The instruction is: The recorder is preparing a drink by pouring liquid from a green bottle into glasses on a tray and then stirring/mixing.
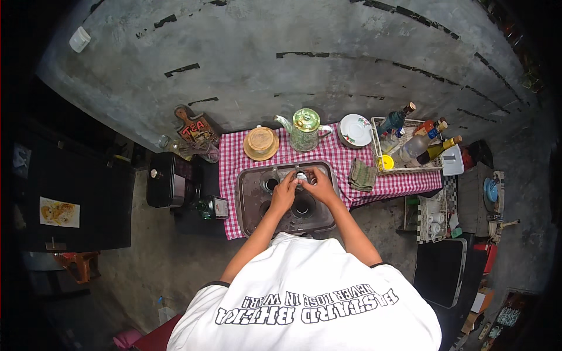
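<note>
Over the brown tray (243, 219) my two hands meet, fingers closed in around a small whitish object (301, 175) whose kind I cannot make out. My left hand (285, 194) grips it from the left, and my right hand (321, 187) from the right. Beside my left hand, in the tray, stands a clear glass (270, 182) with something dark inside. Nearer to me, a dark round cup or glass (304, 206) sits below my right hand. My left wrist partly hides another dark round vessel (265, 208). Small wet-looking spots dot the tray.
A red-checked cloth (230, 175) covers the table. Behind the tray stand a wooden-lidded container (261, 142), a patterned teapot (305, 131) and white plates (355, 130). At right lie a folded green cloth (363, 175) and a bottle basket (410, 169); a black appliance (167, 180) stands left.
</note>
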`<state>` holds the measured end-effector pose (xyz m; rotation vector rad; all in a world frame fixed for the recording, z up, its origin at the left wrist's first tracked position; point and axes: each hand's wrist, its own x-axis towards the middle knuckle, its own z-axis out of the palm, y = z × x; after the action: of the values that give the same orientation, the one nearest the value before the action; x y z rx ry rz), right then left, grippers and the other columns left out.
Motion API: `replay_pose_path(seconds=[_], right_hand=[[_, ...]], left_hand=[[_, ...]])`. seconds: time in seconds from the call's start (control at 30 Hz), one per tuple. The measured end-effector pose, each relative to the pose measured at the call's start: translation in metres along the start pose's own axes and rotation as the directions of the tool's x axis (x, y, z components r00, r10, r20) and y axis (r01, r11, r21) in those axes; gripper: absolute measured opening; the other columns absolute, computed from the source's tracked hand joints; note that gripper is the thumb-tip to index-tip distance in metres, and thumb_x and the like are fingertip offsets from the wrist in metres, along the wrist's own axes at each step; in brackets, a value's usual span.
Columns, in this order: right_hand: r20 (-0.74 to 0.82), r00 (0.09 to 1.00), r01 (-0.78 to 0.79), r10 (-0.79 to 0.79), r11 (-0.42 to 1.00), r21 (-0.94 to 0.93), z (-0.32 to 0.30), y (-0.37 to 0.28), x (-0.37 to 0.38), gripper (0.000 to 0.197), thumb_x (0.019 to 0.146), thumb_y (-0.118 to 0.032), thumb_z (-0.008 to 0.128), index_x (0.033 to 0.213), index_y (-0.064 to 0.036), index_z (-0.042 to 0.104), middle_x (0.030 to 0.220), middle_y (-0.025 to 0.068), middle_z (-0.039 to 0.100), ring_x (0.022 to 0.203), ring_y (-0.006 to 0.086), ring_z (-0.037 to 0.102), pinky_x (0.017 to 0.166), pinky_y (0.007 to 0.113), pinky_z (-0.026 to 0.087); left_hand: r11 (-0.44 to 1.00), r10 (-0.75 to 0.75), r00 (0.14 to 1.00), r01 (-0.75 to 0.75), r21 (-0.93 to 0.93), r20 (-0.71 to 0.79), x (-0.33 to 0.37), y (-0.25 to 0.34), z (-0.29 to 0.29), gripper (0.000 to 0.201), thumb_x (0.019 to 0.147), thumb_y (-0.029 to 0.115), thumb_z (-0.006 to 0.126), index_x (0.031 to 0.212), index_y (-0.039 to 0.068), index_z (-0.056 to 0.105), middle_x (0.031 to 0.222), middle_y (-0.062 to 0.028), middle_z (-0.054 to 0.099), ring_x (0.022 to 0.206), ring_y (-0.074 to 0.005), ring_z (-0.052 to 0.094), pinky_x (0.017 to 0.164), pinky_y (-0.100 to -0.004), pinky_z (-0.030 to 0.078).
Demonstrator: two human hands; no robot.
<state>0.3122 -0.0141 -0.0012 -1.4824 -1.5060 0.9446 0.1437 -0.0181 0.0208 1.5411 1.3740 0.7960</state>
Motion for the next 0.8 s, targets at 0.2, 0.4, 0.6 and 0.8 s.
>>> replay_pose_path(seconds=[0.2,0.4,0.6,0.8], right_hand=[[0.041,0.999,-0.003,0.005,0.999,-0.050,-0.0020,0.0042,0.0010,0.046,0.081,-0.025,0.075,0.117,-0.0015,0.058,0.101,0.0114,0.066,0.085,0.0173,0.063,0.076,0.031,0.050],[0.060,0.998,-0.004,0.007,0.999,-0.044,-0.0036,0.0010,0.0017,0.046,0.081,-0.026,0.075,0.117,-0.0019,0.059,0.101,0.0113,0.067,0.085,0.0169,0.062,0.076,0.031,0.050],[0.067,0.997,-0.025,0.027,0.999,-0.023,-0.0048,-0.0023,0.0025,0.046,0.080,-0.026,0.076,0.116,-0.0015,0.059,0.100,0.0111,0.066,0.084,0.0167,0.061,0.077,0.031,0.050],[0.038,0.999,-0.002,0.000,0.999,0.034,-0.0028,0.0004,0.0033,0.047,0.078,-0.030,0.077,0.110,-0.0009,0.060,0.096,0.0133,0.066,0.085,0.0223,0.061,0.078,0.034,0.050]], left_hand=[[1.000,-0.016,1.000,0.016,-0.003,0.014,0.0001,0.0042,-0.0003,0.039,0.099,0.024,0.052,0.133,0.005,0.053,0.114,-0.0247,0.065,0.112,-0.0345,0.063,0.093,-0.0388,0.049],[1.000,-0.021,1.000,0.021,-0.013,0.009,0.0004,0.0027,-0.0002,0.039,0.099,0.024,0.052,0.133,0.006,0.053,0.115,-0.0245,0.065,0.113,-0.0347,0.063,0.093,-0.0389,0.049],[1.000,-0.015,1.000,0.015,-0.002,0.008,0.0001,0.0061,-0.0017,0.039,0.099,0.026,0.052,0.133,0.006,0.053,0.115,-0.0246,0.065,0.112,-0.0361,0.063,0.092,-0.0394,0.049],[1.000,-0.001,1.000,0.001,0.024,0.006,0.0002,0.0063,-0.0026,0.039,0.099,0.026,0.052,0.133,0.005,0.053,0.112,-0.0236,0.066,0.108,-0.0365,0.064,0.090,-0.0404,0.050]])
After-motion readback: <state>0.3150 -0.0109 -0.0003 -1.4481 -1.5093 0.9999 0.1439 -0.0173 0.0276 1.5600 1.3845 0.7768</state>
